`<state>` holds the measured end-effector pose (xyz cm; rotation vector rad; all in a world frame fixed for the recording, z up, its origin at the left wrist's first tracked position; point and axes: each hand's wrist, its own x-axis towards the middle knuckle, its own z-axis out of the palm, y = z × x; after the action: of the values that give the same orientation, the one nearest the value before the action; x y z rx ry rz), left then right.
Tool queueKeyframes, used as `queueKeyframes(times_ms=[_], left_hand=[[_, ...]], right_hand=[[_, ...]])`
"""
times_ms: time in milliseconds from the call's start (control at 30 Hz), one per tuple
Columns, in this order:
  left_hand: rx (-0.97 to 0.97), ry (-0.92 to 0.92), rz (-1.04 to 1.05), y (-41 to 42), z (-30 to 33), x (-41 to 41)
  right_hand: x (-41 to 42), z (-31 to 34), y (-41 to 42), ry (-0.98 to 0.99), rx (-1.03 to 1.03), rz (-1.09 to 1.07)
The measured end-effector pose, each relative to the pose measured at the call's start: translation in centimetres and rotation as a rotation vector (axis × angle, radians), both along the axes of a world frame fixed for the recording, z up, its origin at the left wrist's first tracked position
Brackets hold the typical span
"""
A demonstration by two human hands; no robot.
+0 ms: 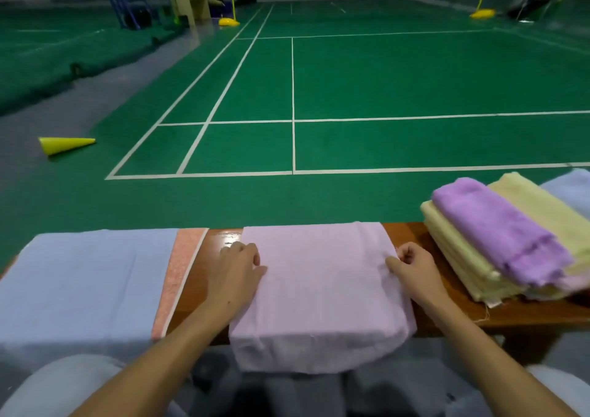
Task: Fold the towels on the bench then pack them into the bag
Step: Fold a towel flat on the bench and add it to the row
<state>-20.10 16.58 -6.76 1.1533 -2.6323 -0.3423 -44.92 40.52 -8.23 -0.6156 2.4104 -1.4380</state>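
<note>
Head view: we see a pale pink towel [319, 292] lying folded across a wooden bench [405, 234], with its near edge hanging over the bench's front side. Our left hand [238, 268] sits at the towel's left edge, fingers curled and thumb lying on the cloth, holding that edge. Our right hand [412, 266] sits at the right edge, fingers curled inward and thumb pressed onto the fabric, pinching it. To the left, a light blue towel [86, 282] lies flat over a pink-orange towel [178, 276] whose strip shows along its right side. To the right stands a stack of folded yellow towels [463, 260] with a purple towel [498, 231] on top. Beyond the bench we see a green court floor [383, 81] and a fallen yellow cone [65, 144].
</note>
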Motion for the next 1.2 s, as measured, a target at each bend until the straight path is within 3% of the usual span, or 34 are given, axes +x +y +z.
queueKeyframes(times_ms=[167,333,500,567,733,967,1200], left_hand=[[0.197,-0.044,0.189,-2.5,0.1,0.8],[0.534,-0.016,0.206,-2.7,1.0,1.2],[0.862,0.477,0.237,-1.2,2.5,1.2],[0.968,0.552,0.222,-0.8,3.3,1.6],[1.035,0.511,0.062,-1.8,5.2,3.5],[0.852,0.659,-0.031,-4.1,12.2,4.5],[0.868,0.769,-0.112,-5.0,17.6,3.5]], right_hand=[[0.6,1.0,-0.2,-0.013,-0.037,0.063],[1.4,1.9,0.4,-0.039,0.047,0.200],[1.3,2.0,1.4,-0.065,-0.005,0.126],[1.6,2.3,1.9,-0.075,-0.046,0.095],[1.6,4.3,3.0,-0.037,-0.144,0.113],[0.3,11.7,3.6,0.143,-0.142,0.249],[-0.7,18.2,2.3,0.074,-0.285,0.255]])
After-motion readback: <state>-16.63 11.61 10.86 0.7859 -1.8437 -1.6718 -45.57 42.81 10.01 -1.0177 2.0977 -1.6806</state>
